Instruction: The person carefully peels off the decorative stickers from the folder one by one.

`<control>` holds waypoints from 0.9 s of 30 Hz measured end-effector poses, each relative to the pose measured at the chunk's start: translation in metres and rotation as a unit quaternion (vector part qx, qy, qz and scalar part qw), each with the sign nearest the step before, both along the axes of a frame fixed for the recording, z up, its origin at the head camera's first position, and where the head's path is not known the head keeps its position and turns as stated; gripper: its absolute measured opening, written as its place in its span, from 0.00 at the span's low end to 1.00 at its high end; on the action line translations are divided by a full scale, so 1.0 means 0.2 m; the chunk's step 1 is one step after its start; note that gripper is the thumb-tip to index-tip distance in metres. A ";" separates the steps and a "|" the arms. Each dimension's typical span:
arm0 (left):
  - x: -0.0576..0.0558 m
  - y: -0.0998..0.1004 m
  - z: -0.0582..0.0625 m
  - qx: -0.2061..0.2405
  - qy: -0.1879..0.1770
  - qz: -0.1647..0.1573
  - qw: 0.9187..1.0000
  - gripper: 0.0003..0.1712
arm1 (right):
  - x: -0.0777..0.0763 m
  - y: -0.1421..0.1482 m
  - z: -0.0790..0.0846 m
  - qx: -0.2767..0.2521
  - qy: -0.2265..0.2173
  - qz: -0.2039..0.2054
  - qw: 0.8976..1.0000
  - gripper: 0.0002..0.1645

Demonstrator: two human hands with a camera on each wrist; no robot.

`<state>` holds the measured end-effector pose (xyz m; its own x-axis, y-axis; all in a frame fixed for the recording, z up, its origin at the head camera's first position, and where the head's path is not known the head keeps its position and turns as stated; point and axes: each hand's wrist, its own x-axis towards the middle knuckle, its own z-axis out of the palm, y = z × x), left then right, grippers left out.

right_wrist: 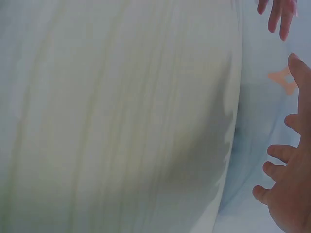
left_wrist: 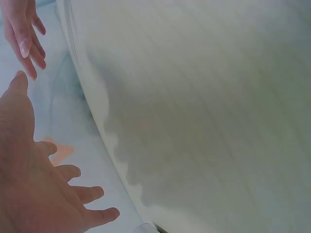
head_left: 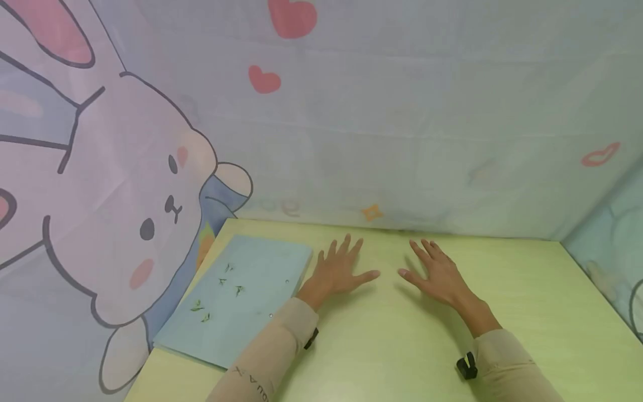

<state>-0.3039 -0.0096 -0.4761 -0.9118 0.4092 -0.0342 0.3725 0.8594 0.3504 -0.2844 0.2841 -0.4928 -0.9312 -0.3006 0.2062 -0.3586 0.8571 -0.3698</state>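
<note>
My left hand [head_left: 337,271] is held over the table [head_left: 382,346] with its fingers spread and nothing in them. Just left of it lies a flat, pale blue folder-like thing [head_left: 251,285] with small green leaf prints, partly covered by my left sleeve. To the right, my right hand [head_left: 442,276] is also spread and holds nothing; the two thumbs point toward each other across a gap. In the left wrist view the left palm [left_wrist: 34,179] casts a shadow on the tabletop. The right wrist view shows the right hand's fingers [right_wrist: 279,153] apart, with a shadow beside them.
A cloth backdrop [head_left: 402,111] with printed hearts and a large rabbit [head_left: 130,223] hangs behind and to the left of the table. Small black devices are on both wrists, one at the right cuff [head_left: 467,365]. A dark cable [head_left: 634,307] shows at the far right edge.
</note>
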 end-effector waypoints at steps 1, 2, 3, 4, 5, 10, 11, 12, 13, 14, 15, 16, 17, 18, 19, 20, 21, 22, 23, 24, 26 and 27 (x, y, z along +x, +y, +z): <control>0.00 0.00 0.00 -0.001 0.000 0.000 1.000 0.58 | 0.00 0.00 0.00 0.001 0.002 0.001 1.000 0.54; 0.00 0.00 0.00 0.001 0.002 0.001 1.000 0.58 | 0.00 0.00 0.00 0.001 0.003 0.001 1.000 0.53; 0.00 0.00 0.00 0.001 0.003 0.003 1.000 0.58 | -0.01 -0.01 -0.01 0.002 0.004 0.002 1.000 0.53; 0.00 0.00 0.00 0.002 0.004 0.003 1.000 0.58 | -0.01 -0.01 -0.01 0.002 0.005 0.002 1.000 0.53; 0.00 -0.01 0.00 0.002 0.004 0.005 1.000 0.59 | -0.01 -0.01 -0.01 0.002 0.005 0.003 1.000 0.53; -0.01 -0.01 -0.02 0.005 0.000 0.010 1.000 0.59 | -0.01 -0.02 -0.01 -0.001 0.001 0.006 1.000 0.53; -0.01 -0.02 -0.03 0.004 -0.001 0.010 1.000 0.60 | -0.01 -0.02 -0.02 -0.001 0.001 0.006 1.000 0.53; -0.02 -0.02 -0.04 0.002 -0.002 0.011 1.000 0.60 | -0.01 -0.02 -0.03 -0.001 0.000 0.006 1.000 0.53; -0.02 -0.01 -0.04 0.000 -0.003 0.010 1.000 0.60 | -0.01 -0.02 -0.03 0.000 0.000 0.006 1.000 0.53; -0.02 -0.01 -0.05 -0.001 -0.003 0.009 1.000 0.60 | -0.01 -0.02 -0.03 0.000 0.000 0.007 1.000 0.53; -0.02 -0.01 -0.05 -0.002 -0.002 0.009 1.000 0.60 | -0.01 -0.02 -0.03 0.000 0.000 0.007 1.000 0.53; -0.02 -0.01 -0.05 -0.003 -0.001 0.009 1.000 0.60 | -0.01 -0.02 -0.04 0.000 0.001 0.007 1.000 0.53; -0.03 -0.01 -0.05 -0.003 0.000 0.009 1.000 0.60 | -0.01 -0.02 -0.04 0.000 0.001 0.007 1.000 0.53; -0.03 -0.01 -0.04 -0.003 0.000 0.009 1.000 0.60 | -0.01 -0.02 -0.03 -0.001 0.002 0.008 1.000 0.53; -0.02 -0.01 -0.04 -0.003 0.001 0.009 1.000 0.60 | -0.01 -0.02 -0.03 -0.001 0.002 0.008 1.000 0.53; -0.02 -0.01 -0.04 -0.002 0.001 0.009 1.000 0.60 | -0.01 -0.02 -0.03 -0.001 0.002 0.008 1.000 0.53; -0.02 -0.01 -0.03 -0.001 0.002 0.009 1.000 0.60 | -0.01 -0.03 -0.03 -0.003 0.002 0.007 1.000 0.53; -0.02 -0.01 -0.03 -0.002 0.002 0.009 1.000 0.60 | -0.01 -0.03 -0.03 -0.007 0.000 0.006 1.000 0.54; -0.01 -0.01 -0.03 -0.002 0.002 0.009 1.000 0.60 | 0.00 -0.03 -0.03 -0.012 -0.002 0.004 1.000 0.54; -0.01 -0.01 -0.03 -0.003 0.003 0.009 1.000 0.60 | 0.00 -0.04 -0.03 -0.017 -0.005 0.004 1.000 0.54; 0.00 -0.02 -0.03 -0.003 0.006 0.009 1.000 0.59 | 0.02 -0.06 -0.03 -0.033 -0.011 0.003 0.999 0.53; 0.01 -0.02 -0.03 -0.003 0.009 0.010 1.000 0.59 | 0.02 -0.07 -0.02 -0.043 -0.013 0.005 0.999 0.53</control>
